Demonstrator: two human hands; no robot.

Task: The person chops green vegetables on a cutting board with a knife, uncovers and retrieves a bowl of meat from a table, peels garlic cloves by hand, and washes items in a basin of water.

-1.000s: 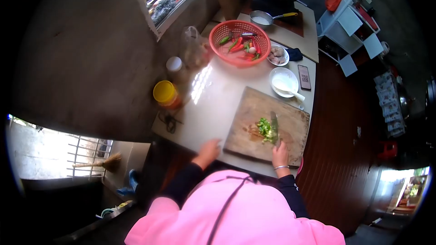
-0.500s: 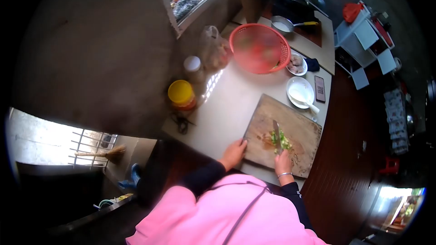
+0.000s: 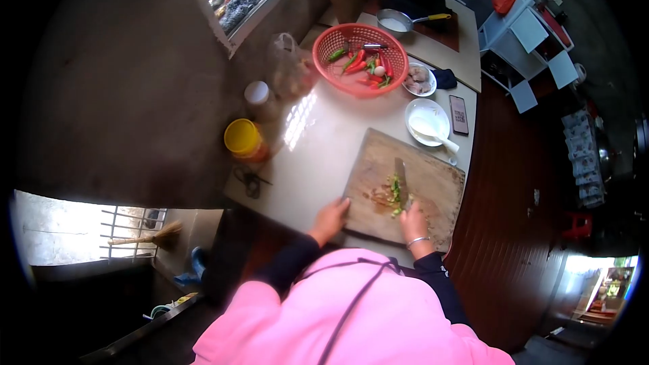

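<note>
A wooden cutting board (image 3: 370, 162) lies at the table's near right edge. My right hand (image 3: 413, 222) is wrapped round the handle of a kitchen knife (image 3: 401, 174), whose blade points away from me over the board. Chopped green pieces (image 3: 393, 193), probably pepper, lie along the blade's left side, and a few bits show near the hand. At the board's near left corner, my left hand (image 3: 330, 220) grips the edge. Its fingertips are partly hidden.
Beyond the board stand a red basket (image 3: 324, 76) of peppers, a bowl of meat (image 3: 419, 81), a white bowl with a spoon (image 3: 427, 122) and a phone (image 3: 458, 115). Leftward are a yellow-topped tub (image 3: 242, 137), a lidded jar (image 3: 257, 93) and a plastic bag (image 3: 287, 61).
The knife has passed from the left side of the green pieces to their right, and the pieces sit in a narrower strip. My left hand stays at the board's edge. The whole view has shifted.
</note>
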